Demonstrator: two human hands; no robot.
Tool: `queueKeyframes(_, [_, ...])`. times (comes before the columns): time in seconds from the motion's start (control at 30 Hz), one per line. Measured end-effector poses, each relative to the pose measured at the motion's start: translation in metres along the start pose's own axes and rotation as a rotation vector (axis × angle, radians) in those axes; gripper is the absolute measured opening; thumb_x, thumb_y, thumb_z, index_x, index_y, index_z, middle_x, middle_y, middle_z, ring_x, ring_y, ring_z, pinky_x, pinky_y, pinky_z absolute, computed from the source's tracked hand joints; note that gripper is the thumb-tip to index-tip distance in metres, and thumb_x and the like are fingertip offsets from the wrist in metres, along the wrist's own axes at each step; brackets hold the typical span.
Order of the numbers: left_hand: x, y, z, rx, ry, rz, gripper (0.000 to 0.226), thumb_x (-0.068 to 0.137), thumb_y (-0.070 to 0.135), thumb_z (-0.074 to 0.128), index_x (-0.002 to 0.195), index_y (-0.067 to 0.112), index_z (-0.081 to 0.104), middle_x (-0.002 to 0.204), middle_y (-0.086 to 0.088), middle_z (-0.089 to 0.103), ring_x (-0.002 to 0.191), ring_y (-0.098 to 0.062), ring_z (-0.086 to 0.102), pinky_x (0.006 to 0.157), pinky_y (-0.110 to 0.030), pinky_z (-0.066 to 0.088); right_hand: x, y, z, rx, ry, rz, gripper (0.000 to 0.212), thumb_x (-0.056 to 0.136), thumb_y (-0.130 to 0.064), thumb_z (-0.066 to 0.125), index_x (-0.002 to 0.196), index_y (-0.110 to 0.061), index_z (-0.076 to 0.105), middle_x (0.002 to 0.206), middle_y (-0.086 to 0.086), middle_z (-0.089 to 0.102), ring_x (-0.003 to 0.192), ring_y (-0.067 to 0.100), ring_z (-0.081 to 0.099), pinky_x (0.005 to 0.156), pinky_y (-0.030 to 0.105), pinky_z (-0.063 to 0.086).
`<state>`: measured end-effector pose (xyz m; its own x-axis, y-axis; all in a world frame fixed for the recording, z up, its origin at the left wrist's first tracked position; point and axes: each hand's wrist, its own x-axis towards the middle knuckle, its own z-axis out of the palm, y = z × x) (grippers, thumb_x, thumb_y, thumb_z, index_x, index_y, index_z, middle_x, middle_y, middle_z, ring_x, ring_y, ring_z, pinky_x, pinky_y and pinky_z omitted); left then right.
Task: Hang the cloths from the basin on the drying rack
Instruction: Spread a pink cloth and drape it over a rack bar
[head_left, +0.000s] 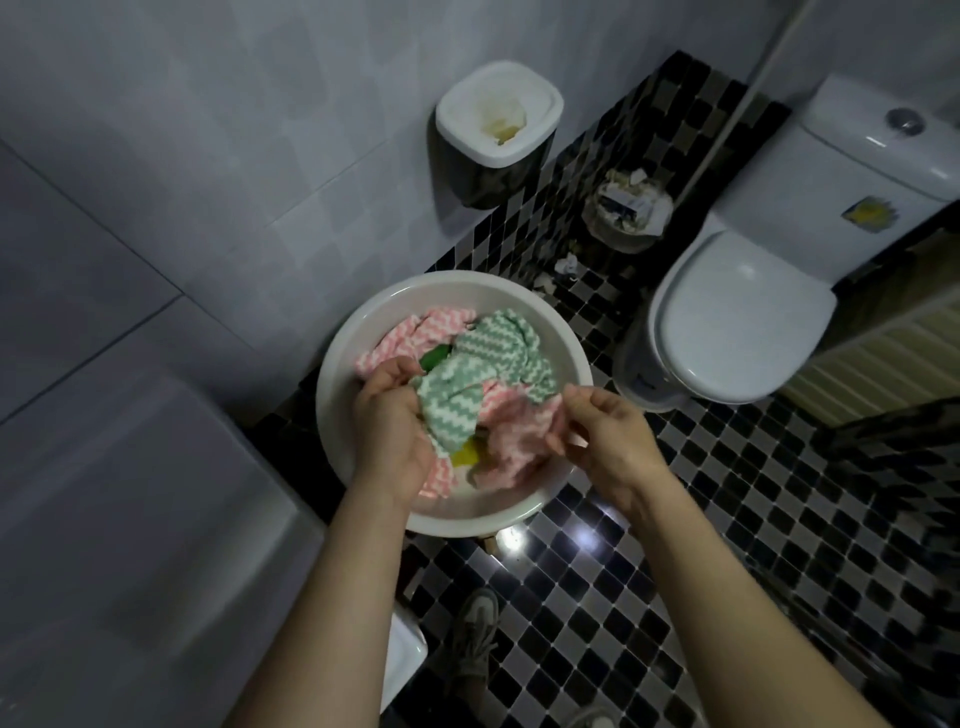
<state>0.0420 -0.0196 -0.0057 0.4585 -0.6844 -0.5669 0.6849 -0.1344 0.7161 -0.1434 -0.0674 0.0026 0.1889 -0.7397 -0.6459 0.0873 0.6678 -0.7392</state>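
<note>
Frame centre: round, smooth white basin (519, 508) holds crumpled zigzag-textured cloths (421, 332). Left hand (387, 421) grasps the green cloth (452, 408); right hand (605, 441) pinches the pink cloth (519, 441).

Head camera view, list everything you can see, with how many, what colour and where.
round white plastic basin: one, white, on the floor, centre
pink-and-white zigzag cloths: at least two, in the basin
green-and-white zigzag cloth: apparently one, on top of the pink ones
white ceramic toilet: one, lid shut, right of the basin
white-rimmed dark bin: one, against the wall beyond the basin
paper-filled round waste basket: one, dark, between bin and toilet
grey shoe: one, bottom centre
left hand: fingers grip the green-and-white zigzag cloth
right hand: fingers pinch one of the pink-and-white zigzag cloths
</note>
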Motion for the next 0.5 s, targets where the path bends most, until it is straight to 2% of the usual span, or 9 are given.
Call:
queueKeyframes(0.07, [-0.005,0.007,0.008,0.044,-0.095,-0.024,0.037,0.074,-0.015,0.034,0.082,0.011,0.059,0.081,-0.012,0.064,0.077,-0.026,0.064,0.071,-0.035,0.051,-0.001,-0.008,0.001,0.206,-0.001,0.101,0.018,0.099,-0.013,0.050,0.086,-0.004,0.059,0.079,0.011,0.068,0.065,0.017,0.064,0.054,0.025,0.057])
queueKeyframes(0.13, [-0.013,0.010,0.016,0.319,-0.205,0.008,0.030,0.082,-0.007,0.046,0.087,0.014,0.067,0.077,0.001,0.069,0.077,-0.018,0.065,0.068,-0.028,0.049,-0.002,-0.012,0.003,0.294,0.022,0.153,0.015,0.099,-0.013,0.050,0.091,-0.003,0.058,0.092,0.016,0.067,0.070,0.020,0.064,0.049,0.022,0.055])
queueKeyframes(0.2, [-0.021,0.006,0.024,0.706,-0.386,0.053,0.020,0.093,0.013,0.057,0.104,0.022,0.070,0.096,0.010,0.069,0.094,-0.008,0.063,0.076,-0.020,0.045,-0.004,-0.017,0.005,0.289,0.009,0.161,0.014,0.099,-0.015,0.050,0.096,-0.004,0.058,0.092,0.015,0.066,0.069,0.019,0.062,0.047,0.020,0.053])
queueKeyframes(0.23, [-0.025,0.003,0.027,0.818,-0.490,0.034,0.022,0.092,0.022,0.061,0.112,0.024,0.069,0.106,0.011,0.068,0.101,-0.003,0.061,0.081,-0.018,0.045,-0.006,-0.020,0.006,0.268,-0.011,0.152,0.015,0.100,-0.015,0.049,0.098,-0.004,0.059,0.087,0.013,0.066,0.066,0.017,0.062,0.047,0.019,0.052])
queueKeyframes(0.27, [-0.028,-0.002,0.032,0.856,-0.566,0.013,0.029,0.087,0.025,0.067,0.116,0.021,0.068,0.111,0.010,0.068,0.104,-0.002,0.062,0.084,-0.018,0.048,-0.009,-0.025,0.005,0.224,-0.022,0.122,0.016,0.100,-0.015,0.048,0.097,-0.004,0.059,0.082,0.012,0.066,0.061,0.015,0.062,0.047,0.019,0.052])
queueKeyframes(0.33, [-0.031,-0.008,0.040,0.840,-0.568,0.015,0.033,0.076,0.029,0.075,0.107,0.017,0.072,0.103,0.002,0.073,0.096,-0.005,0.068,0.087,-0.023,0.052,-0.015,-0.034,0.004,0.034,-0.007,0.015,0.018,0.099,-0.015,0.049,0.091,-0.002,0.059,0.074,0.015,0.064,0.054,0.017,0.060,0.047,0.023,0.052])
queueKeyframes(0.43, [-0.030,-0.010,0.050,0.970,-0.519,0.111,0.006,0.077,0.029,0.078,0.081,0.025,0.076,0.081,0.005,0.075,0.082,-0.012,0.071,0.088,-0.041,0.055,-0.026,-0.048,-0.006,-0.340,0.088,-0.248,0.019,0.096,-0.017,0.057,0.085,-0.003,0.060,0.079,0.034,0.062,0.064,0.035,0.060,0.061,0.048,0.057])
queueKeyframes(0.5, [-0.031,-0.008,0.058,1.050,-0.536,0.126,0.011,0.078,0.041,0.073,0.076,0.030,0.073,0.076,0.009,0.073,0.082,-0.016,0.070,0.093,-0.050,0.051,-0.035,-0.057,-0.013,-0.495,0.159,-0.384,0.018,0.095,-0.021,0.060,0.081,-0.009,0.062,0.077,0.027,0.067,0.066,0.040,0.064,0.065,0.055,0.058])
